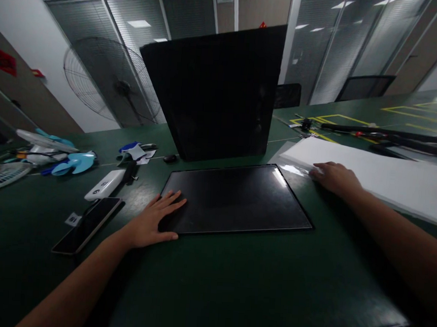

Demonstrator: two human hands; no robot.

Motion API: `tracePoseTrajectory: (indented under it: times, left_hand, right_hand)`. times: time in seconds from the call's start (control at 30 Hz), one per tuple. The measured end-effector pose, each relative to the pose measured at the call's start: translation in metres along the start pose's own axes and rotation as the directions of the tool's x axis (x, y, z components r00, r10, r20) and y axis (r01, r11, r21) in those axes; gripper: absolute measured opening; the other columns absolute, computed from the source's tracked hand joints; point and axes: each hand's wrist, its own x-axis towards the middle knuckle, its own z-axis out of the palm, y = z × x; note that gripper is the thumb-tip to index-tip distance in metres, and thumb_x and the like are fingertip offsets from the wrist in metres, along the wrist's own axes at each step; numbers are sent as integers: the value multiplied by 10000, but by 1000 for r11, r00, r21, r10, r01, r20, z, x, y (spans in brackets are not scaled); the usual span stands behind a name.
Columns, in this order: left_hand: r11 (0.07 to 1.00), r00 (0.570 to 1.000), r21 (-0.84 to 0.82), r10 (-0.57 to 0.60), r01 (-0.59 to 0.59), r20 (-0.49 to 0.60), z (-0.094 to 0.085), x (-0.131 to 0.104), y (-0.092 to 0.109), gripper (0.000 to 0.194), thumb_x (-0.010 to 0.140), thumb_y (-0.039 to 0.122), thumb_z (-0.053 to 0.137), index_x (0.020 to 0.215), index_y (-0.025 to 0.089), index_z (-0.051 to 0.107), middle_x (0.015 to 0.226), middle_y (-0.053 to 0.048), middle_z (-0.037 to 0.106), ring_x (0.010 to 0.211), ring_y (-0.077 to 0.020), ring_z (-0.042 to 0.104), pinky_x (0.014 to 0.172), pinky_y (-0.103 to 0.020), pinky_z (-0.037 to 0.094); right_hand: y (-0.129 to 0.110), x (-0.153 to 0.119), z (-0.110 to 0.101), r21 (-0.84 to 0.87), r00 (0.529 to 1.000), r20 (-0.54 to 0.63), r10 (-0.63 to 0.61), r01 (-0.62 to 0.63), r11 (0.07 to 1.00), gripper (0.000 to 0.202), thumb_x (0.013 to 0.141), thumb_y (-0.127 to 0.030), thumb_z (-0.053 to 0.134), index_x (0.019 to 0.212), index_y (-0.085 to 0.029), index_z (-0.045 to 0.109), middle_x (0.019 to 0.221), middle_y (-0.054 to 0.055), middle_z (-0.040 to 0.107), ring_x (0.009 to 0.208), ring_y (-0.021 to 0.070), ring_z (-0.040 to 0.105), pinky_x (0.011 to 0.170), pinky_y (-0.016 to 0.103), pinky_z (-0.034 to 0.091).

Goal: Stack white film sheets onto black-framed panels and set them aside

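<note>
A thin black flat panel (pixel 234 199), like a bare display screen, lies on the green table. My left hand (pixel 152 221) rests spread over its left edge, fingers on the dark surface and thumb along the near edge. To the right, my right hand (pixel 336 178) is closed at the edge of a clear plastic film (pixel 294 167), which shines where it catches light. That film lies beside a stack of white sheets (pixel 395 177); how far it reaches under or over them is hidden. The fingertips of my right hand are partly out of sight.
A large black board (pixel 215 94) stands upright behind the panel. On the left of the table (pixel 248 283) are a phone (pixel 87 227), a white power bank (pixel 105 185), a small black mouse (pixel 170 158) and blue fan blades (pixel 76 163). Black rods (pixel 390 132) lie at the far right.
</note>
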Motion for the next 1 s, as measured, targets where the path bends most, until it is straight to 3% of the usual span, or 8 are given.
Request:
tracePoseTrajectory:
  times: [0.23, 0.47, 0.6, 0.67, 0.77, 0.83, 0.9, 1.0]
  left_hand:
    - [998, 998, -24, -59, 58, -17, 9, 4, 10, 1013, 863, 791, 610, 1673, 297, 255, 1758, -129, 135, 1612, -425, 85, 1250, -729, 92]
    - [995, 994, -30, -97, 95, -55, 6, 5, 28, 778, 977, 714, 482, 1642, 334, 347, 1739, -87, 260, 1599, -393, 226, 1245, -691, 236]
    - [987, 979, -113, -130, 112, -158, 0, 4, 21, 649, 1027, 651, 394, 1518, 261, 564, 1586, -93, 548, 1471, -351, 493, 1204, -596, 393]
    - [969, 947, -198, -194, 145, -256, 2, 5, 12, 630, 1039, 631, 364, 1437, 227, 638, 1479, -100, 651, 1385, -327, 583, 1180, -553, 440]
    - [934, 894, -287, -305, 213, -328, 9, 8, -3, 627, 1019, 642, 404, 1402, 215, 656, 1501, -104, 631, 1398, -317, 573, 1195, -538, 429]
    - [917, 885, -305, -349, 255, -308, 14, 11, -9, 674, 1004, 661, 420, 1441, 190, 623, 1591, -125, 538, 1475, -324, 493, 1232, -545, 376]
    - [906, 883, -298, -383, 301, -272, 17, 12, -12, 729, 1000, 681, 405, 1490, 169, 578, 1660, -147, 436, 1550, -334, 379, 1262, -563, 310]
    - [901, 888, -267, -403, 342, -221, 19, 13, -12, 770, 1006, 701, 364, 1538, 168, 526, 1699, -157, 358, 1590, -333, 288, 1285, -563, 243]
  right_hand:
    - [-5, -7, -13, -8, 989, -48, 137, -137, 990, 428, 1040, -306, 444, 1295, -106, 723, 1133, 285, 699, 942, 298, 658, 753, 389, 363]
    - [-33, -26, -31, 59, 932, -239, 273, -266, 962, 464, 1014, -491, 472, 1246, -176, 722, 1085, 216, 733, 915, 318, 677, 705, 396, 369]
    - [-79, -49, -35, 136, 962, -225, -158, 192, 972, 321, 961, -422, 562, 1109, -196, 735, 1007, 112, 766, 829, 253, 704, 745, 364, 472]
    - [-107, -65, -35, 193, 889, -152, -432, 455, 870, 294, 946, -406, 586, 1113, -228, 750, 1062, 67, 770, 870, 236, 719, 799, 364, 530]
    - [-145, -91, -36, 269, 700, -69, -711, 700, 662, 353, 985, -451, 570, 1227, -270, 752, 1247, 61, 734, 1091, 257, 703, 965, 435, 561]
    - [-160, -105, -38, 358, 580, -38, -814, 768, 531, 434, 1012, -469, 555, 1398, -312, 675, 1425, 48, 648, 1277, 261, 632, 1093, 474, 520]
    - [-166, -113, -39, 435, 518, -15, -855, 773, 461, 543, 1015, -471, 560, 1546, -359, 534, 1556, 25, 533, 1391, 262, 552, 1153, 494, 486]
    - [-159, -107, -37, 399, 594, -56, -803, 750, 527, 578, 1019, -485, 534, 1580, -354, 490, 1605, 29, 470, 1426, 284, 515, 1166, 534, 469]
